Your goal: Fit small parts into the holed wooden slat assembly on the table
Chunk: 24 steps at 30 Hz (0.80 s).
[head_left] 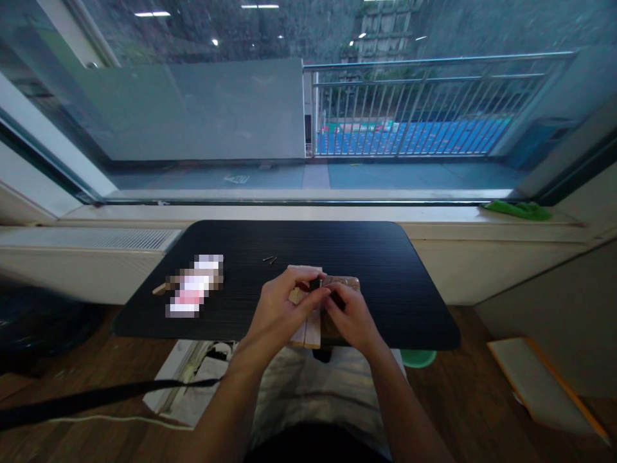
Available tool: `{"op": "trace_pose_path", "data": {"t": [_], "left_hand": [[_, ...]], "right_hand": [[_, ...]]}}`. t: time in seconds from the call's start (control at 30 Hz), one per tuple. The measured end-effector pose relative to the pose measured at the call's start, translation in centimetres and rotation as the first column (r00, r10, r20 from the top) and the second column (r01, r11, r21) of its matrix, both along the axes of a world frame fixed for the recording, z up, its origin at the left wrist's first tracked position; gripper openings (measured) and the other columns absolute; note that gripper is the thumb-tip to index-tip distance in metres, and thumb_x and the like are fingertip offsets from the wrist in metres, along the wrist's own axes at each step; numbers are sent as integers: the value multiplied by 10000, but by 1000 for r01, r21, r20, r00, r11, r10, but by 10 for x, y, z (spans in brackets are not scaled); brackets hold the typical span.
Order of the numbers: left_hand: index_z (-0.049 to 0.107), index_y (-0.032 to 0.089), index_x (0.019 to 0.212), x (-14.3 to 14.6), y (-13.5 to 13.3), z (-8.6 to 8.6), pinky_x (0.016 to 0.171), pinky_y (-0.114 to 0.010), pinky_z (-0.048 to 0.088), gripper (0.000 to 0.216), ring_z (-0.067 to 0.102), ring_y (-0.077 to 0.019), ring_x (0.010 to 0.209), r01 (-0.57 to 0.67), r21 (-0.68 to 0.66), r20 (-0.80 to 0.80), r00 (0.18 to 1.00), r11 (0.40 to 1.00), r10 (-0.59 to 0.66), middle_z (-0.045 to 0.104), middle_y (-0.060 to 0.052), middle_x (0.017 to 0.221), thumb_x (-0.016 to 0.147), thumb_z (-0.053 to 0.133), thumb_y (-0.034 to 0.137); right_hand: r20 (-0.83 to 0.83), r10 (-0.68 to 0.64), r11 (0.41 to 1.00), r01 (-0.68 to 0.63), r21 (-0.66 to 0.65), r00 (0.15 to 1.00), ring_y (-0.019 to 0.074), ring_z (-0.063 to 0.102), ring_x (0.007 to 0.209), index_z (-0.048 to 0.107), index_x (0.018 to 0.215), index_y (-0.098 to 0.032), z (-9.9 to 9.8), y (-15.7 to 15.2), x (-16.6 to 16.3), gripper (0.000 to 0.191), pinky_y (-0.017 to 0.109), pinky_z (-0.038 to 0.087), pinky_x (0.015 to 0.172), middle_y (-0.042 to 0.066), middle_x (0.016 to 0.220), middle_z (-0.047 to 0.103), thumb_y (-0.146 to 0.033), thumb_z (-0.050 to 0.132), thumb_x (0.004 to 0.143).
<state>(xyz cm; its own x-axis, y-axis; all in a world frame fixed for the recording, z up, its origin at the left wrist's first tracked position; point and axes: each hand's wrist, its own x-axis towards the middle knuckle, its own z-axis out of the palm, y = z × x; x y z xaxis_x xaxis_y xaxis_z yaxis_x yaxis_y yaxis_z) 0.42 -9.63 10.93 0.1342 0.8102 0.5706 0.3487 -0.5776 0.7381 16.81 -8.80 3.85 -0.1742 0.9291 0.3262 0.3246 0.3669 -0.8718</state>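
My left hand (285,299) reaches over a pale wooden board (312,335) at the table's near edge. Its thumb and fingers pinch a small dark piece (315,283) whose kind I cannot make out. Close against it, my right hand (348,315) has its fingers curled together, the tips meeting my left thumb; whatever they grip is hidden. Under and behind the right hand lies a brown block with a shiny, wrapped look (343,281), touching or nearly touching the board. Beyond the hands, a couple of small nails or screws (270,260) lie on the black table (395,276).
On the table's left, a blurred-out patch (195,289) covers something with a wooden handle end (159,289). A green cloth (518,209) lies on the windowsill. Below the table are a green basin (418,358), a white box (176,360) and a black strap (120,389).
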Motion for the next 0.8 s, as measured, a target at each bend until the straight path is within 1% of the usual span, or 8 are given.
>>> {"op": "trace_pose_path", "data": {"t": [0.1,0.3,0.4,0.63,0.8], "left_hand": [[718,203,969,1,2,-2,723,-271,629,117,754,-156,779,-30,10,-1,1000,1000,30,791,-34,927,857,733,235],[730,200,987,0,2,-2,729,-273,636,126,756,-161,794,-58,26,-45,997,998,59,794,-41,941,868,690,200],[727,201,973,1,2,-1,740,-274,636,122,758,-166,825,-58,54,-58,996,997,61,796,-43,947,865,676,180],[715,187,960,0,2,-3,741,-247,631,126,753,-157,861,-62,93,-23,998,994,65,792,-46,979,854,667,137],[727,182,976,-1,1,-2,783,-243,628,149,749,-155,879,-49,89,-26,998,995,52,785,-50,1004,852,666,125]], "right_hand": [[-2,1,1000,-1,-1,1000,177,651,765,669,901,-209,-1,0,-1,117,315,512,719,37,830,725,-194,553,903],[-8,2,1000,-3,-17,1000,184,678,822,685,943,-207,-4,1,-1,138,329,530,753,52,909,750,-175,562,888],[-15,-3,1000,3,-11,1000,185,681,820,687,935,-213,-5,1,-1,137,330,532,754,48,902,751,-176,564,886],[3,-5,1000,5,-17,1000,197,686,842,684,914,-205,-3,0,0,129,346,531,778,59,899,749,-179,561,889],[1,3,1000,-3,-13,1000,202,694,856,689,926,-208,-3,0,1,141,350,536,785,61,922,755,-177,556,889]]}}
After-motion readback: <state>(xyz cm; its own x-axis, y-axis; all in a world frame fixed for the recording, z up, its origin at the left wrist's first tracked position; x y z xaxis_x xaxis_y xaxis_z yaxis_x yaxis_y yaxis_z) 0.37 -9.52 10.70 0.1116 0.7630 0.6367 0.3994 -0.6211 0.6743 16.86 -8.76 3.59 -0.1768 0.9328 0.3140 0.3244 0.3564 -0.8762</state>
